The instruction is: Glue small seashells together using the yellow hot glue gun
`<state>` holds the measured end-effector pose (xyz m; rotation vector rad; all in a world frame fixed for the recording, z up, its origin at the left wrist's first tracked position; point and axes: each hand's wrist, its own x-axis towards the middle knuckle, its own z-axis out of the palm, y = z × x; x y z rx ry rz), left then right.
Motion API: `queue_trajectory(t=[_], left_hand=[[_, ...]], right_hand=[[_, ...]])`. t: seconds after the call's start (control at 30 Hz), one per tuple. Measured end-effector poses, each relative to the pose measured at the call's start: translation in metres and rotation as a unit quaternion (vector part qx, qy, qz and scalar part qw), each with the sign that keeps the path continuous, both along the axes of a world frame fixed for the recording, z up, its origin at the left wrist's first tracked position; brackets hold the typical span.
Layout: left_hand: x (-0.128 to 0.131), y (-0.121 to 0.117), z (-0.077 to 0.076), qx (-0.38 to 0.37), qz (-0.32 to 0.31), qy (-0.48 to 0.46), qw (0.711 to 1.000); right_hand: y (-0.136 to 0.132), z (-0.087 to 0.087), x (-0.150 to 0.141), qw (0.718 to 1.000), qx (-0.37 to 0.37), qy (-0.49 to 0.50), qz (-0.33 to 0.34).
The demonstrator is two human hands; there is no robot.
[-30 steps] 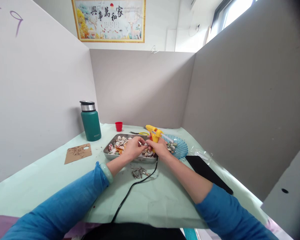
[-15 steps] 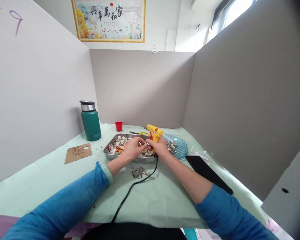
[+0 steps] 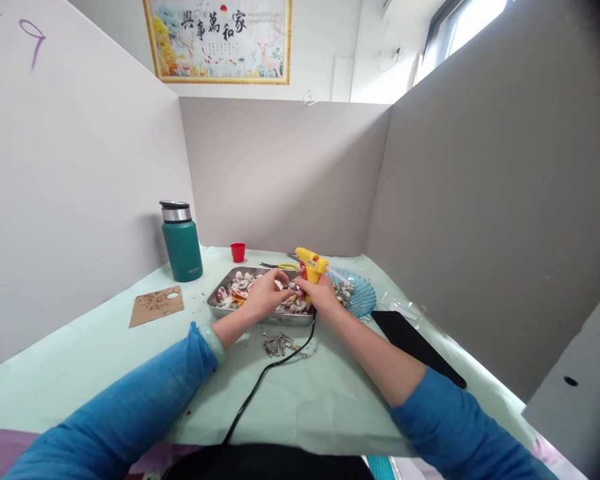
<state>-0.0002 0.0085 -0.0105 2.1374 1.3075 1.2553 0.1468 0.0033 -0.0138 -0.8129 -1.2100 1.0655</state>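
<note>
In my right hand (image 3: 323, 296) is a yellow hot glue gun (image 3: 312, 261), its nozzle pointing up and left and a clear glue stick (image 3: 338, 275) jutting from its back. My left hand (image 3: 266, 293) is closed in a pinch right beside the right fingertips, over the tray. Whatever small piece the left fingers grip is too small to make out. Below both hands lies a metal tray (image 3: 260, 320) of mixed seashells (image 3: 240, 285). A black cord (image 3: 260, 381) runs from the glue gun toward the front edge.
Metal clips (image 3: 279, 345) lie before the tray. A blue shell-shaped dish (image 3: 364, 293) holds small shells. Around stand a green bottle (image 3: 182, 251) and a red cup (image 3: 238, 253); yellow-handled scissors (image 3: 286, 267), a brown card (image 3: 156, 308) and a black strip (image 3: 415, 347) lie on the cloth.
The glue gun has shifted slightly right and up with my right hand. My left hand stays nearly in place, its fingers moving a little.
</note>
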Motion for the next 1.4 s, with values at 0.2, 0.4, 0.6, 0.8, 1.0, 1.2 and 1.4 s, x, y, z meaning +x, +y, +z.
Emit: queue_trajectory(t=[0.2,0.4,0.6,0.8,1.0,1.2,1.4], left_hand=[[-0.0009,-0.0007,0.0012,-0.01,-0.006,0.001,1.0],[-0.0005,-0.0015,0.0018,-0.03,-0.016,-0.024,0.999],[-0.0023,0.0004,0.0012,-0.077,-0.075,-0.088,0.99],[-0.0014,-0.0049,0.0037,-0.058,-0.075,-0.109,0.99],[-0.0003,-0.0045,0.0034,-0.079,-0.109,-0.131,0.982],[-0.0005,-0.0054,0.0068,-0.141,-0.129,-0.177,0.965],[-0.004,-0.0041,0.0078,-0.172,-0.145,-0.211,0.951]], right_hand=[[-0.0014,0.0023,0.0026,1.0,-0.003,0.012,0.008],[-0.0011,0.0015,0.0025,1.0,0.0,0.001,0.008],[0.0012,0.0,0.0026,1.0,0.004,-0.01,0.008],[-0.0001,0.0003,0.003,1.0,0.005,-0.018,0.006],[-0.0021,0.001,0.0016,1.0,0.007,-0.01,0.004],[-0.0025,0.0001,0.0024,1.0,0.013,-0.01,0.011],[0.0003,-0.0024,0.003,0.999,0.032,-0.01,0.03]])
